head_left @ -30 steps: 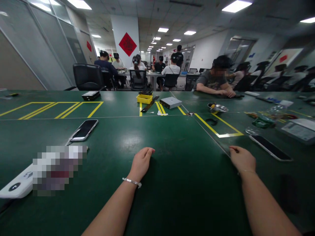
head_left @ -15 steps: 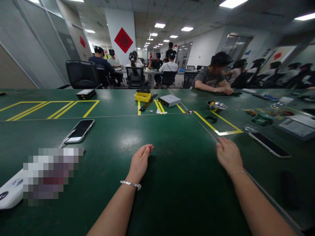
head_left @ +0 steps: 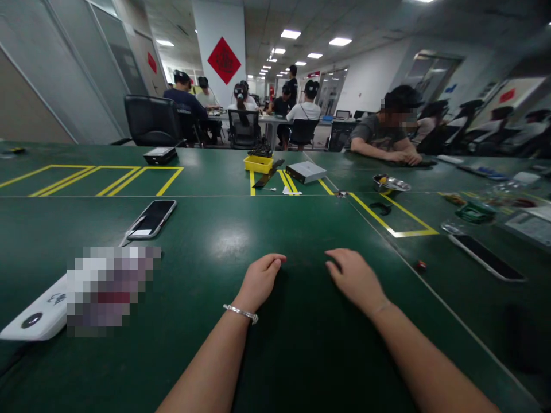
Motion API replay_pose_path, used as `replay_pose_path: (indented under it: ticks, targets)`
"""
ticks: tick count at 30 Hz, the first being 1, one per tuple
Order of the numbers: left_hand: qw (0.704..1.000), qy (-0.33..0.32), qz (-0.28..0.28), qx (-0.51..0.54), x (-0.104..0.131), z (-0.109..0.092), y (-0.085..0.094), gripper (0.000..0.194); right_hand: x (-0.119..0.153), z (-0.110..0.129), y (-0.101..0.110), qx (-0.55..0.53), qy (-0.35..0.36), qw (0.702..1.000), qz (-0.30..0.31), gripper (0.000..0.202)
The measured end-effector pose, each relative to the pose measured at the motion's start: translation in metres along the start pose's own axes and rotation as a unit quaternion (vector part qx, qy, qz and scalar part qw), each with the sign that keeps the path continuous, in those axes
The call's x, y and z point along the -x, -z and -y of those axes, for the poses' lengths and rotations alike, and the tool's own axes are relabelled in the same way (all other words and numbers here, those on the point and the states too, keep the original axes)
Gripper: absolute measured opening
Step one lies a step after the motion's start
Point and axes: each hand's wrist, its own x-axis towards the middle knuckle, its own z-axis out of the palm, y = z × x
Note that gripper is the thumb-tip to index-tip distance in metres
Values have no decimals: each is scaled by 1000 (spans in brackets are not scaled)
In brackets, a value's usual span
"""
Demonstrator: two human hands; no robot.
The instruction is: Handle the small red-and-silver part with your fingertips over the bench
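Observation:
My left hand (head_left: 262, 281) is above the green table (head_left: 206, 367), just in front of me. Its fingers and thumb are pressed together; whether anything sits between them is hidden. A silver bracelet (head_left: 241, 312) circles that wrist. To its right, my right hand (head_left: 355, 280) has thumb and fingers apart, pointing toward the left hand, and holds nothing visible. Beyond the right hand, near the table seam, lies a small reddish object (head_left: 420, 266), too small to name.
Left, a phone (head_left: 152, 219) lies beside a white device (head_left: 43, 312), partly blurred out. Farther off are a yellow tray (head_left: 258, 165), a grey-white box (head_left: 306, 171) and a metal bowl (head_left: 391, 183). Another phone (head_left: 488, 257) lies right. A person (head_left: 387, 135) sits across the table.
My right hand has moved left, closer to my left hand, and its thumb and fingers are now apart. The small reddish object now shows where the right hand was. The view has shifted slightly.

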Motion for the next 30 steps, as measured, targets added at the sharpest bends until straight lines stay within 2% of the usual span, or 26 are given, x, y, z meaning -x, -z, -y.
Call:
replay_pose_path:
  ticks: [2, 4, 6, 9, 12, 16, 25, 30]
  targets:
    - [1000, 7, 1, 12, 0, 0, -1, 26, 0, -47, 19, 96, -167, 979, -61, 42]
    - [999, 18, 0, 40, -1, -1, -1, 24, 6, -92, 31, 161, -336, 923, -94, 54]
    - [995, 38, 1, 89, -2, -2, -2, 22, 16, -128, 34, 167, -438, 880, -79, 63]
    - [983, 77, 2, 170, -3, -5, -1, 20, 28, -161, 25, 135, -509, 849, -34, 69]
    - [972, 98, -11, 213, -4, -5, 2, 19, 29, -177, 14, 122, -516, 848, 1, 62]
    - [966, 116, -19, 229, -5, -2, 4, 19, 24, -185, 12, 121, -490, 862, 50, 47]
    - [966, 128, -17, 225, -5, -1, 3, 18, 26, -170, 16, 138, -423, 895, 39, 42]
    - [970, 125, -11, 209, -5, 0, 2, 18, 27, -164, 15, 141, -417, 897, 31, 45]
